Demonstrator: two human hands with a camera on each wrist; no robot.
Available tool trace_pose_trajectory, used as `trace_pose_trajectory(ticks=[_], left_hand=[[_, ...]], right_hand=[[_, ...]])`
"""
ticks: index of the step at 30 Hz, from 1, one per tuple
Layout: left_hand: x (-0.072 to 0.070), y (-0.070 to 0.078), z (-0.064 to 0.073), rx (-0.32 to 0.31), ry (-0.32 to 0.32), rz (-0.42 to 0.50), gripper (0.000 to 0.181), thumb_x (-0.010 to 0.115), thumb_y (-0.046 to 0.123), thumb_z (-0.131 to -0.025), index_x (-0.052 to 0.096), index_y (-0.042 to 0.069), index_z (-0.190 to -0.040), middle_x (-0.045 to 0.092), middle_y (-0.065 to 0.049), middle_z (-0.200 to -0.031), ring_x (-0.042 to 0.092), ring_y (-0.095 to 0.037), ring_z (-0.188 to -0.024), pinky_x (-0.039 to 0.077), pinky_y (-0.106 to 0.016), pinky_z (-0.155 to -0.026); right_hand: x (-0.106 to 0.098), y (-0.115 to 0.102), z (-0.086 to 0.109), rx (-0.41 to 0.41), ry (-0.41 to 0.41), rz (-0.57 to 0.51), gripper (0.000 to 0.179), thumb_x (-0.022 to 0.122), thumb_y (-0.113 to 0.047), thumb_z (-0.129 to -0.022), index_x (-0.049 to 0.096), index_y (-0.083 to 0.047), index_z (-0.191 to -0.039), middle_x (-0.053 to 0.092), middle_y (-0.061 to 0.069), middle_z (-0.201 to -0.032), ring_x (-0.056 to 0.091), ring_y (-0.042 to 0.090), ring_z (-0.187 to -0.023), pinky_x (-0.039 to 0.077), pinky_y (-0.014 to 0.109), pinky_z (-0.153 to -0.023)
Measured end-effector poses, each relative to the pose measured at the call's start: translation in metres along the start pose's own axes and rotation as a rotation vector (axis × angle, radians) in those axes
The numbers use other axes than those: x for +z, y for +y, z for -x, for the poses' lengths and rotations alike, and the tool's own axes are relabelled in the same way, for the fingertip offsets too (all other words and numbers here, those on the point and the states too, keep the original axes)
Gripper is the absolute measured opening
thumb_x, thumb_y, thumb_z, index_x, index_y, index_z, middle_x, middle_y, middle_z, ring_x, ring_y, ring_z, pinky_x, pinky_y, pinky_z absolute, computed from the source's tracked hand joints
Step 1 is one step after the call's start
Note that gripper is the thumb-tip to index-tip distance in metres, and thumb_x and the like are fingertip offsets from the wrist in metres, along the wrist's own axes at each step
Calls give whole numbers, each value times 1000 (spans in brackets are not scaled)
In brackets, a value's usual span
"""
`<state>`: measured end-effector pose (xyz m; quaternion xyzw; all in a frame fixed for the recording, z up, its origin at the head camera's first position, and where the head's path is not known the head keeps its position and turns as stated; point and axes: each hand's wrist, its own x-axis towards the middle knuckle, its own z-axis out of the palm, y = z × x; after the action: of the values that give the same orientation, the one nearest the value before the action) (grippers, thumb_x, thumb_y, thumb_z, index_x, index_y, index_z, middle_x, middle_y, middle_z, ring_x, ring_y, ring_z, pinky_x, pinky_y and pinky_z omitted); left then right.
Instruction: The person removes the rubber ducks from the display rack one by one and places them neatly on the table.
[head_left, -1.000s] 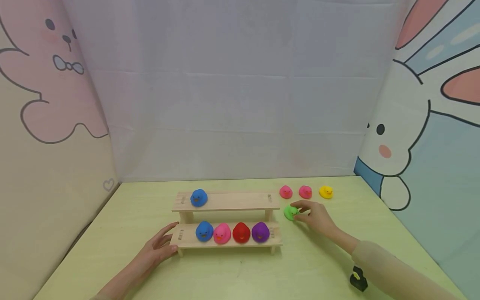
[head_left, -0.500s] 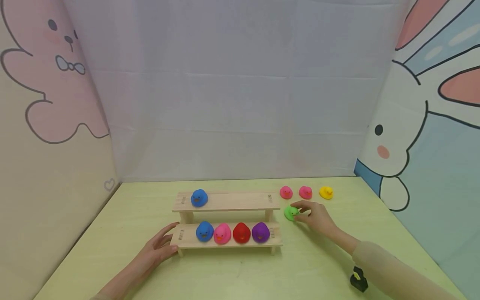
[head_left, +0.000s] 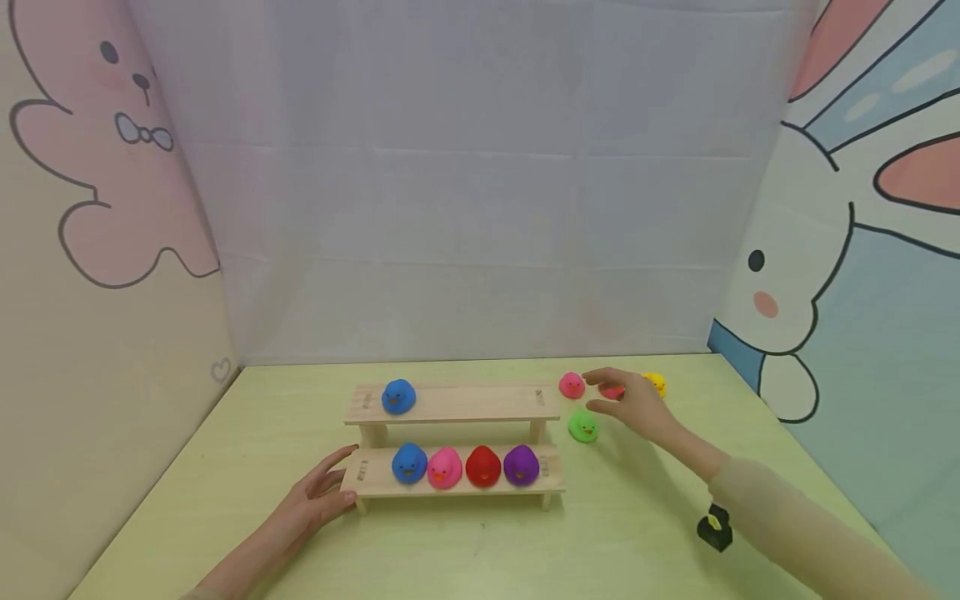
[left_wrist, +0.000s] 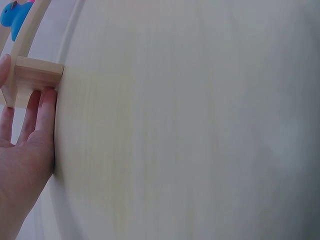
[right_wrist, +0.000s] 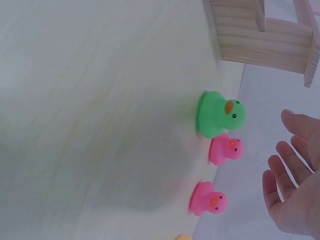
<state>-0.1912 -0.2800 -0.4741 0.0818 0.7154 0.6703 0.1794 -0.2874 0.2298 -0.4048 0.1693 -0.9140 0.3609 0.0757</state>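
You're seemingly between grasps: left hand [head_left: 321,495] gripping the stepped wooden rack [head_left: 480,402]; right hand [head_left: 636,405], fingers apart, needing lowering near the green toy duck [head_left: 583,427].

Right hand [head_left: 636,404] moved off small rounded green toy duck [head_left: 583,426], fingers [head_left: 600,376] now clear of it, duck fully exposed in head view. Hand now higher, hiding most of small pink toy duck [head_left: 612,392] and part of yellow toy duck [head_left: 657,384].
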Motion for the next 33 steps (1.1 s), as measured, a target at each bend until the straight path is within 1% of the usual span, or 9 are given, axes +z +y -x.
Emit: trace_pose_trajectory(ticks=[5, 7, 12, 14, 17, 22, 29, 33], left_hand=[[-1, -1, -1, -1, -3, 3, 74, 56, 11, -99, 14, 15, -159, 53, 5, -131, 62, -6, -113, 49, -21, -95], [-1, -1, -2, -12, 8, -2, 74, 57, 11, -98, 15, 16, -159, 53, 4, -132, 61, -5, -113, 49, -21, -95], [0, 0, -2, -22, 14, -7, 74, 57, 12, -98, 15, 16, -159, 52, 2, -134, 60, -3, -115, 49, -20, -95], [0, 1, -2, -16, 2, -4, 74, 57, 12, -99, 13, 15, -159, 52, 3, -133, 60, -3, -114, 49, -20, -95], [0, 1, -1, -13, -6, 4, 75, 57, 12, -99, 13, 15, -159, 53, 5, -132, 61, -4, -113, 49, -20, -95], [0, 0, -1, -22, 4, 5, 75, 57, 12, -99, 13, 16, -159, 52, 4, -132, 61, -4, -113, 49, -21, -95], [1, 1, -2, -32, 16, -2, 76, 58, 13, -98, 12, 15, -159, 49, -4, -138, 61, -4, -114, 50, -21, -96], [0, 0, -3, -33, 16, -2, 77, 58, 13, -98, 12, 16, -159, 50, -2, -136, 61, -3, -115, 50, -22, -96]], right_hand=[[-5, -15, -12, -25, 38, -2, 42, 78, -17, -85, 67, -8, -124, 71, 14, -119, 66, 35, -108, 55, 50, -89], [-6, -22, -17, -38, 47, -9, 43, 78, -19, -85, 66, -10, -125, 71, 12, -120, 66, 33, -109, 55, 49, -88], [-4, -41, -29, -69, 61, -63, 45, 78, -21, -86, 65, -12, -128, 69, 10, -124, 66, 30, -109, 53, 39, -86], [-1, -50, -33, -79, 63, -92, 45, 77, -20, -86, 64, -11, -129, 69, 11, -125, 65, 31, -110, 53, 36, -86], [5, -63, -38, -96, 65, -137, 44, 77, -20, -86, 64, -12, -128, 69, 11, -124, 64, 30, -109, 53, 35, -86], [17, -83, -44, -123, 60, -212, 43, 77, -20, -86, 66, -13, -127, 69, 10, -124, 65, 27, -108, 53, 36, -86], [41, -108, -57, -165, 44, -252, 44, 77, -19, -86, 66, -13, -128, 70, 9, -122, 67, 26, -107, 54, 40, -87], [55, -123, -62, -191, 30, -292, 44, 77, -18, -86, 66, -14, -128, 70, 7, -122, 66, 24, -107, 54, 38, -87]])
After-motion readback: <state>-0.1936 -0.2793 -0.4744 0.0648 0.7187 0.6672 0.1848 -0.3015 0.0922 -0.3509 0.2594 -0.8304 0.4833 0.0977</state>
